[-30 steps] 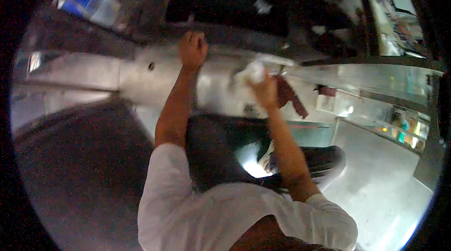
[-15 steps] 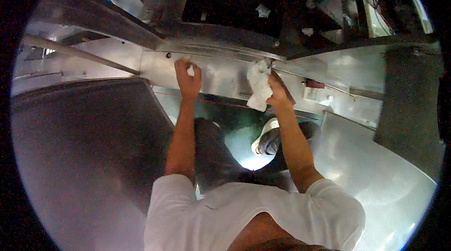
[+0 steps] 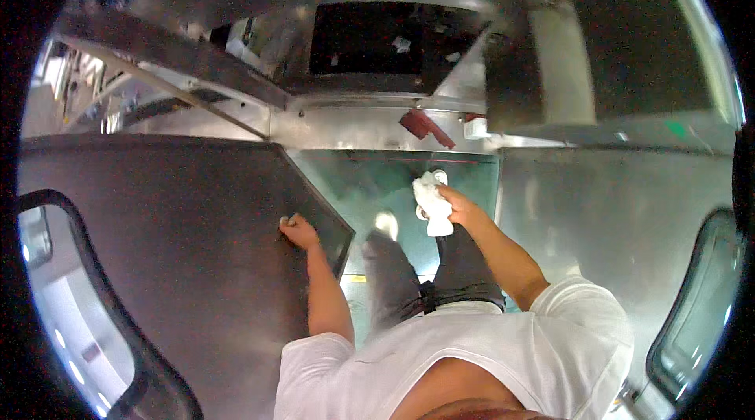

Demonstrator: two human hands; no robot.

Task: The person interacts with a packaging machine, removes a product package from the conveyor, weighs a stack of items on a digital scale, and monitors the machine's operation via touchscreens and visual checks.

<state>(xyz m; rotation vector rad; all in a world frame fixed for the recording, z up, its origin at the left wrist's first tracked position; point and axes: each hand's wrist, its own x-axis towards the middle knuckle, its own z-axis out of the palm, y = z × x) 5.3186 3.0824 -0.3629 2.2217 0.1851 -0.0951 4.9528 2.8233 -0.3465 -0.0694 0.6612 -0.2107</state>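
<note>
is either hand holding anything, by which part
The right hand holds a white cloth by its right side. Whether the left hand holds anything cannot be told.

A white cloth (image 3: 433, 206), crumpled and soft-looking, is gripped in the right hand (image 3: 458, 205) just right of the middle of the frame. Its upper part is bunched into uneven folds; the lower part hangs down in a narrower, flatter flap with a roughly straight bottom edge. The cloth stands taller than wide, its right side tucked in at the fingers. Left of the middle, a small pale bit (image 3: 285, 221) shows at the left hand's (image 3: 300, 232) curled fingers, too blurred to identify.
</note>
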